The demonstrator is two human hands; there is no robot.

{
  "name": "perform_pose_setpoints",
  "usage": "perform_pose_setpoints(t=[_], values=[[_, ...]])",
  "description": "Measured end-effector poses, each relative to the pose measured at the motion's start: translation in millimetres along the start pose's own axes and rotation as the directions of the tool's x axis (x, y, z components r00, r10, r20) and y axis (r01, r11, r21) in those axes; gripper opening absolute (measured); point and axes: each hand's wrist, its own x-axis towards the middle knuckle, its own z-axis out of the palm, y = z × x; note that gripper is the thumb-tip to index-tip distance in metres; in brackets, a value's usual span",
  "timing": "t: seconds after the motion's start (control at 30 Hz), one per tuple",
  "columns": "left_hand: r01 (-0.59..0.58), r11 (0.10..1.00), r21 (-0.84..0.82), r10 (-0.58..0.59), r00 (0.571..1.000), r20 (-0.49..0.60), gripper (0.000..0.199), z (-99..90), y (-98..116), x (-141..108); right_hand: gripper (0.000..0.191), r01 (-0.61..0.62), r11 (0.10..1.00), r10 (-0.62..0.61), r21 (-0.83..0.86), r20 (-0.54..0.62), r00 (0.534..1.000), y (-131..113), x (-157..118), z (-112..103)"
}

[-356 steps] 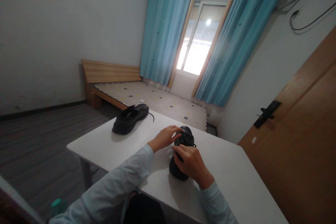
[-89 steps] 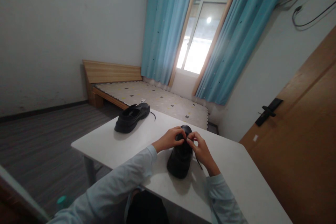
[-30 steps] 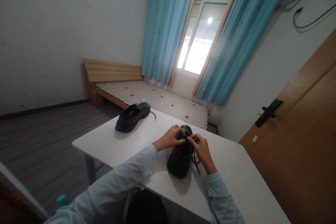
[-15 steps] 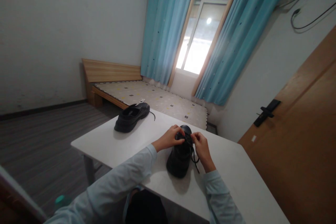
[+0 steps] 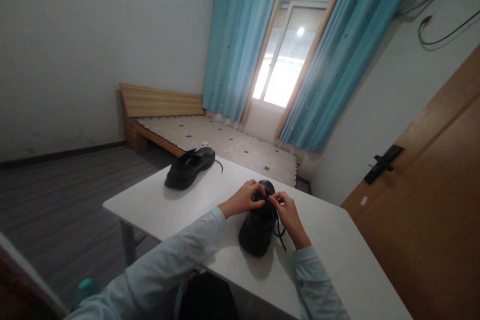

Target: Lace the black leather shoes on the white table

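Observation:
A black shoe [image 5: 256, 235] stands on the white table [image 5: 318, 225], toe pointing away from me. My left hand [image 5: 245, 197] reaches over its upper from the left, thumb and fingers closed at the lacing. From the right, my right hand [image 5: 287, 210] pinches at the same spot, its fingertips close to the left ones. A black shoelace [image 5: 279, 232] hangs in a loop with a loose end down the shoe's right side. The bit of lace between the fingertips is too small to see clearly.
Another black shoe [image 5: 190, 167] lies at the table's far left, with a lace end trailing and a white tag. Behind the table is a bed [image 5: 225, 135]. A wooden door [image 5: 427, 200] is on the right. A green-capped object [image 5: 88, 287] stands low at the left.
My right hand has moved slightly left over the shoe's upper, bringing its fingertips nearer to the left hand. The left hand stays at the lacing.

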Motion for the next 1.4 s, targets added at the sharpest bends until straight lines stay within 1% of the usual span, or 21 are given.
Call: perform_pose_setpoints(t=[0.17,0.43,0.57,0.63,0.7,0.8,0.87,0.97,1.03,1.23,1.33,1.4], values=[[0.000,1.000,-0.005,0.000,1.000,-0.001,0.021,0.9,-2.4,-0.2,0.038,-0.036,0.998,0.037,0.042,-0.024,0.999,0.2,0.2,1.2],[0.007,1.000,-0.006,-0.007,1.000,-0.008,0.022,1.9,-5.1,-0.9,0.032,-0.016,0.998,0.020,0.065,-0.067,0.998,-1.8,0.1,5.1],[0.009,1.000,-0.010,-0.009,1.000,-0.012,0.021,1.8,-4.3,-0.9,0.032,-0.031,0.988,0.039,0.149,-0.054,0.998,-4.5,0.8,5.2],[0.004,1.000,-0.010,-0.004,1.000,-0.009,0.020,1.8,-4.3,-0.7,0.032,-0.065,0.967,0.068,0.247,-0.006,0.998,-5.9,0.7,4.2],[-0.003,1.000,-0.013,0.003,1.000,-0.005,0.020,1.9,-4.6,-0.5,0.032,-0.130,0.924,0.115,0.359,0.064,0.991,-6.6,0.2,2.4],[-0.002,1.000,-0.017,0.002,1.000,-0.005,0.021,2.2,-5.6,-0.7,0.043,-0.219,0.858,0.172,0.465,0.142,0.975,-6.1,0.0,-1.2],[0.002,1.000,-0.019,-0.002,1.000,-0.007,0.021,2.5,-6.3,-1.1,0.047,-0.227,0.836,0.182,0.500,0.137,0.974,-5.3,0.7,-3.9],[0.004,1.000,-0.026,-0.004,1.000,-0.004,0.021,3.0,-7.0,-1.5,0.043,-0.199,0.815,0.190,0.545,0.074,0.979,-4.2,2.9,-7.7],[0.009,0.999,-0.032,-0.009,1.000,0.001,0.021,3.3,-7.0,-1.4,0.040,-0.195,0.793,0.201,0.577,0.054,0.978,-3.2,4.3,-9.7],[0.011,1.000,-0.024,-0.011,1.000,-0.001,0.020,3.2,-5.4,-0.3,0.036,-0.209,0.706,0.208,0.677,0.084,0.974,-0.6,5.3,-11.0],[0.007,1.000,-0.026,-0.007,1.000,0.003,0.020,3.0,-5.5,-0.6,0.035,-0.209,0.709,0.211,0.674,0.080,0.974,-2.2,4.9,-11.2],[0.006,1.000,-0.027,-0.006,1.000,0.006,0.020,3.1,-6.0,-1.1,0.035,-0.201,0.758,0.206,0.621,0.064,0.976,-3.2,5.2,-13.2]])
